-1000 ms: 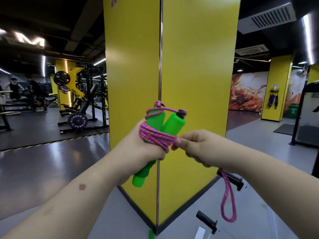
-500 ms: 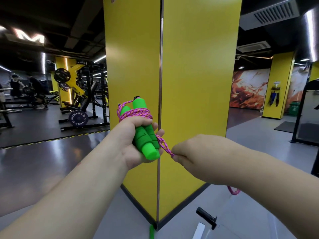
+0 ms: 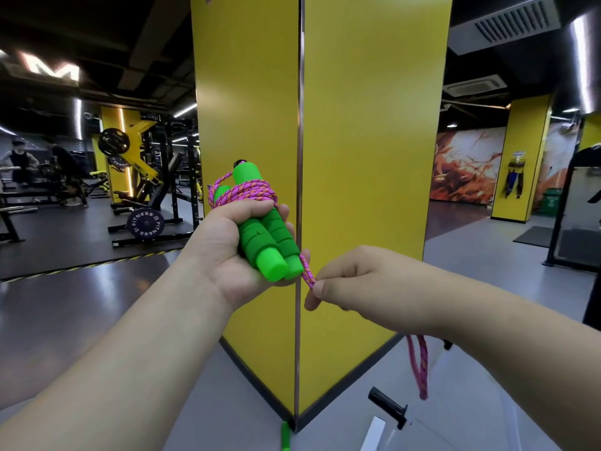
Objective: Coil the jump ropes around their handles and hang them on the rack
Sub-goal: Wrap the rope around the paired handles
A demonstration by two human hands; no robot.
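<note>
The left hand (image 3: pixel 227 252) was closed around two green foam handles (image 3: pixel 270 236) held side by side in front of the yellow pillar (image 3: pixel 367 157), with several turns of the pink rope (image 3: pixel 247 193) wound around their upper part. The right hand (image 3: pixel 354 281), just beside them, pinched one strand of this rope, and the loose loop (image 3: pixel 419 366) hung under the right wrist; on the floor lay one black handle (image 3: pixel 387 405) and one green handle (image 3: pixel 285 436)

The yellow pillar (image 3: pixel 357 157) stood right behind the gripped handles (image 3: pixel 270 242); floor (image 3: pixel 81 320) left and right of them was open.
</note>
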